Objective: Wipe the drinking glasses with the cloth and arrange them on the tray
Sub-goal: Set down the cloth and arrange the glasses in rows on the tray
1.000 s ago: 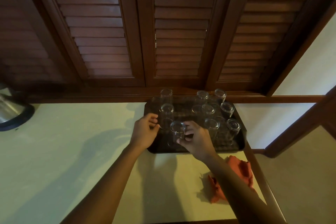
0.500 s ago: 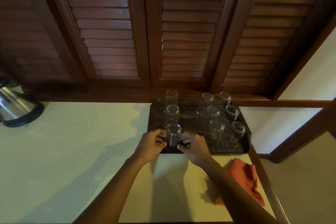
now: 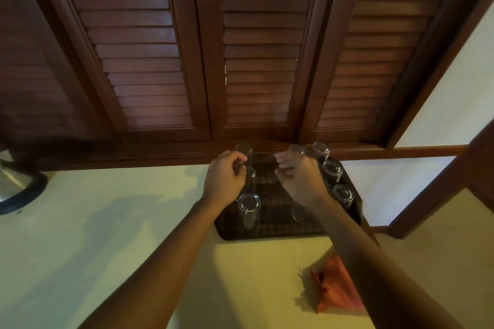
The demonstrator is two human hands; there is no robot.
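Over the tray (image 3: 270,234), both hands curled: left hand (image 3: 224,177) touching a back glass (image 3: 244,152), grasp unclear; right hand (image 3: 300,179) empty. Cloth (image 3: 335,287) aside. Risk: knocking the near glass (image 3: 249,208) with a wrist.

Pale counter (image 3: 112,238), smooth top. Dark tray (image 3: 270,234) sits at far right, back edge near wood shutters. Orange cloth (image 3: 334,291) lies crumpled at near right, apart from tray. Shiny kettle on black base (image 3: 18,189) at far left edge.
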